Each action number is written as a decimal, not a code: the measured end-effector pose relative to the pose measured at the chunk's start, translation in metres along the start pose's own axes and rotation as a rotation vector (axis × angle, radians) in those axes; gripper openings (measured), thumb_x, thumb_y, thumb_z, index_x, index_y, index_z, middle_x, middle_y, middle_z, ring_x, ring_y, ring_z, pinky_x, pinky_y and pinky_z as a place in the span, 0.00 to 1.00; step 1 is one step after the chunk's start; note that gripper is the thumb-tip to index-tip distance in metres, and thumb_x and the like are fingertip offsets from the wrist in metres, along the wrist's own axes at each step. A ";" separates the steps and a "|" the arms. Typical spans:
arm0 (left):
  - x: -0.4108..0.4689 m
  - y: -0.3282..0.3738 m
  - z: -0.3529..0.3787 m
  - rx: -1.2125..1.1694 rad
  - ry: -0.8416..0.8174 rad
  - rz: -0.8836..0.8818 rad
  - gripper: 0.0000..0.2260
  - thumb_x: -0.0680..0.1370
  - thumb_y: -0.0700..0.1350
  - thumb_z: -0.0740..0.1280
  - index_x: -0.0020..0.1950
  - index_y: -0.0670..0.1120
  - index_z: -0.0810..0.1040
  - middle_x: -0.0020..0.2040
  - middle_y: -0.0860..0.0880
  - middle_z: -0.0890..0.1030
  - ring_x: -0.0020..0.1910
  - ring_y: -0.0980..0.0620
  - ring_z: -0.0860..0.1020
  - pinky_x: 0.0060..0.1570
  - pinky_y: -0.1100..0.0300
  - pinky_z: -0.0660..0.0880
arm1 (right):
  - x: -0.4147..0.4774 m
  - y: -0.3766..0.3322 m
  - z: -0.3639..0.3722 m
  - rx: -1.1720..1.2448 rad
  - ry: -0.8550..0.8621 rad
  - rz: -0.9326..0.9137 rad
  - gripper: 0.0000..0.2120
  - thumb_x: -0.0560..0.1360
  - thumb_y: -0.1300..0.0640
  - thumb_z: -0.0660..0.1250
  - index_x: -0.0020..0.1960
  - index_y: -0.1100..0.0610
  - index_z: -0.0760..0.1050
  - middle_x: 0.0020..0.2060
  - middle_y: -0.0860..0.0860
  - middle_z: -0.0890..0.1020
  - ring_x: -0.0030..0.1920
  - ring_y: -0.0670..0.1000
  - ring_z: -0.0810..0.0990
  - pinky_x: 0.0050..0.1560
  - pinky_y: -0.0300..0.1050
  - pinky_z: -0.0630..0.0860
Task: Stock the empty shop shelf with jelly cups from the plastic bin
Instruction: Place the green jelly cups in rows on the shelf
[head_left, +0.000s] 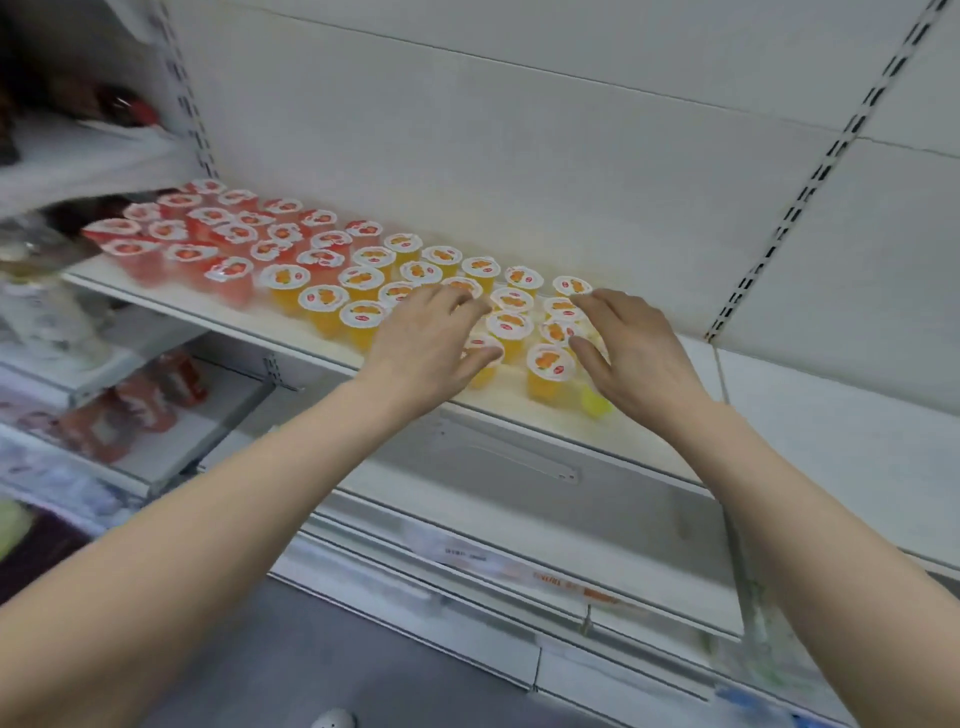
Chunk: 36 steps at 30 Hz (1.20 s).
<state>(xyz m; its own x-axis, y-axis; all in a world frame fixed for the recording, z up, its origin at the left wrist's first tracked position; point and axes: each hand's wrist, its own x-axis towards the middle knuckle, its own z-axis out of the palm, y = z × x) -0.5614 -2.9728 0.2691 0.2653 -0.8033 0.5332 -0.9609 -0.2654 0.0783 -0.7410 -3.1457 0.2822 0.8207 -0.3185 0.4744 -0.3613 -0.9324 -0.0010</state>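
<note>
No legible text (lid logos (559, 370) blurred)

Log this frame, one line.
step: arranging; left hand: on orange jelly cups; right hand: same; red jelly cups: leftward; shelf: partly stocked

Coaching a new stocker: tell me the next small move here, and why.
Probably press the left hand and right hand inward to close up the orange jelly cups: they flank a loose cluster, and a yellow cup stands slightly apart by the right hand at the shelf front edge.

The 2 bare forearms reach forward, converging. The left hand (431, 338) and right hand (636, 348) face palm-down, fingers spread, slightly bent.
</note>
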 end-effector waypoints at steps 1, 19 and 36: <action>-0.009 -0.013 -0.007 0.022 0.006 -0.011 0.26 0.75 0.62 0.57 0.60 0.44 0.79 0.55 0.44 0.80 0.54 0.41 0.77 0.54 0.50 0.74 | 0.007 -0.011 0.002 -0.005 0.001 -0.040 0.21 0.78 0.51 0.61 0.65 0.61 0.74 0.60 0.60 0.78 0.58 0.62 0.77 0.58 0.56 0.73; -0.238 -0.277 -0.156 0.283 -0.015 -0.315 0.25 0.78 0.56 0.62 0.68 0.40 0.73 0.61 0.41 0.77 0.59 0.41 0.74 0.61 0.49 0.70 | 0.131 -0.361 0.095 0.116 -0.045 -0.619 0.25 0.79 0.46 0.56 0.69 0.61 0.70 0.62 0.58 0.76 0.60 0.61 0.75 0.59 0.55 0.72; -0.473 -0.478 -0.175 0.257 -0.092 -0.828 0.22 0.78 0.55 0.61 0.66 0.43 0.76 0.57 0.43 0.79 0.55 0.40 0.76 0.56 0.49 0.73 | 0.187 -0.644 0.264 0.361 -0.317 -0.910 0.25 0.77 0.46 0.58 0.67 0.60 0.73 0.59 0.57 0.79 0.58 0.60 0.78 0.60 0.54 0.72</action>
<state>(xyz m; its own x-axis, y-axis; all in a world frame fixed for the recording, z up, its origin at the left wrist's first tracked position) -0.2409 -2.3729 0.1264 0.8869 -0.3356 0.3174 -0.4114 -0.8863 0.2127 -0.2384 -2.6495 0.1391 0.8151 0.5528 0.1732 0.5675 -0.8221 -0.0469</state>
